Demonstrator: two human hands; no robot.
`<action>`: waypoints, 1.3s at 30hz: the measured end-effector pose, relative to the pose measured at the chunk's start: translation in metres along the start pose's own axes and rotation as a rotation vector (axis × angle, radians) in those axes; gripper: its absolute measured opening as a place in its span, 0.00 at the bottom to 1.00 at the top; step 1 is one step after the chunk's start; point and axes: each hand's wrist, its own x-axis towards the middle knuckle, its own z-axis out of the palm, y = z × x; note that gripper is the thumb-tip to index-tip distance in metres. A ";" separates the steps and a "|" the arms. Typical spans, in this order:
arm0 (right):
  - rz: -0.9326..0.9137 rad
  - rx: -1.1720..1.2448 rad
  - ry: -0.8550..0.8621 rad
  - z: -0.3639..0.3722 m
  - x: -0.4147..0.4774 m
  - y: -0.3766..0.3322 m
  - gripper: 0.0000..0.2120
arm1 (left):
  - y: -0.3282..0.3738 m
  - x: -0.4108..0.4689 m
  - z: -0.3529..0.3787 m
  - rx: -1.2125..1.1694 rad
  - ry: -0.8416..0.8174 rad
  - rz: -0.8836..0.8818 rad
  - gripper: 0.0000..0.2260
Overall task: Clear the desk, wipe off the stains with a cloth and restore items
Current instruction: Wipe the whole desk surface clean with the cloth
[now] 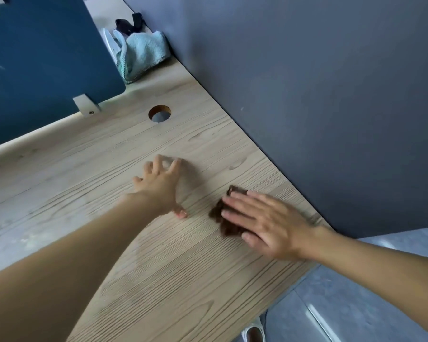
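A dark blue partition panel [47,65] stands at the far left of the pale wood-grain desk [84,169]. The left hand [158,183] rests on the desk, fingers spread and holding nothing. Far behind it lies a crumpled light teal towel [143,53]. Just right of the left hand, a dark brown cloth [224,220] lies under the flat, straight fingers of the right hand [264,223], near the grey wall [331,95].
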 end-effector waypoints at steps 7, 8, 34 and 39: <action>0.449 0.034 0.089 -0.003 0.067 0.035 0.33 | -0.006 0.004 0.000 0.038 -0.017 0.004 0.59; 0.385 0.012 0.084 -0.003 0.059 0.023 0.33 | -0.009 0.004 -0.002 0.033 -0.016 0.021 0.58; 0.333 0.054 0.052 -0.016 0.153 0.068 0.34 | -0.056 0.053 -0.038 -0.029 0.048 -0.051 0.43; 0.376 0.025 0.073 -0.018 0.168 0.055 0.36 | -0.064 0.058 -0.039 -0.070 -0.003 -0.126 0.49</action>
